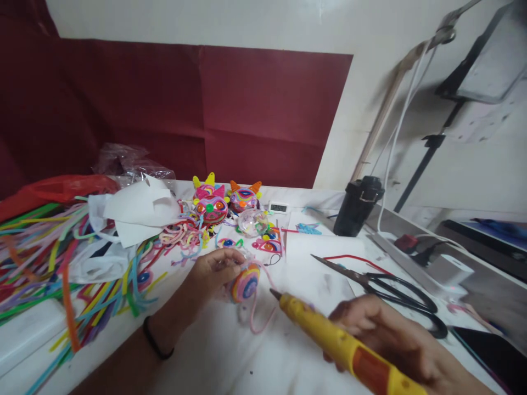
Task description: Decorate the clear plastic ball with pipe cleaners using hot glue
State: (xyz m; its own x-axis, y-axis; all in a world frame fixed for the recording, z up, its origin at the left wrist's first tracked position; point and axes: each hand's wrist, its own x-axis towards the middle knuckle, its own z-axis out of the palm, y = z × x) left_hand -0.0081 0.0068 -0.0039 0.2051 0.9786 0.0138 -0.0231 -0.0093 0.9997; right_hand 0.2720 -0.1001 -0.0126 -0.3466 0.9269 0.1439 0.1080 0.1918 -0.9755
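My left hand (216, 271), with a black band on the wrist, is closed around the edge of a round craft ball (246, 282). Its face carries coiled rings of pink, orange, yellow and blue chenille stem. From the ball a loose pink stem (257, 330) curls down toward the table. In my right hand (379, 329) is a yellow glue gun (325, 332) with an orange window, its dark nozzle pointing left. The nozzle tip is a short way right of the ball, apart from it. Part of the ball is hidden behind my left fingers.
Decorated balls (211, 208) with ears and a clear ball (253, 222) sit at the back. Chenille stems (102, 307) heap on the left beside white paper (135, 211). Scissors (379, 285), a black bottle (357, 206) and a power strip (411, 269) lie right.
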